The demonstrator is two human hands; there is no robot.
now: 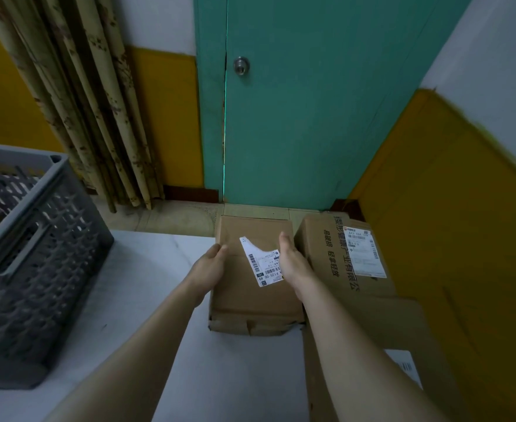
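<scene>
A cardboard box (250, 303) sits at the far edge of a white tabletop (159, 300), directly in front of the teal door (311, 117), with a torn shipping label (262, 264) on its top face. The left hand (211, 264) grips the box's left side, fingertips curled over the top edge. The right hand (293, 260) clasps the right side, thumb lying along the top; its other fingers are hidden down the side. Just to the right, also in front of the door, stands a printed carton (332, 257), touching the held box. Left of the door hang patterned curtains (83, 102), and nearer than these a grey plastic crate (37, 269) stands on the table. Beige floor tiles (189, 217) run to the door's foot, and a yellow wall band (433, 193) flanks it.
</scene>
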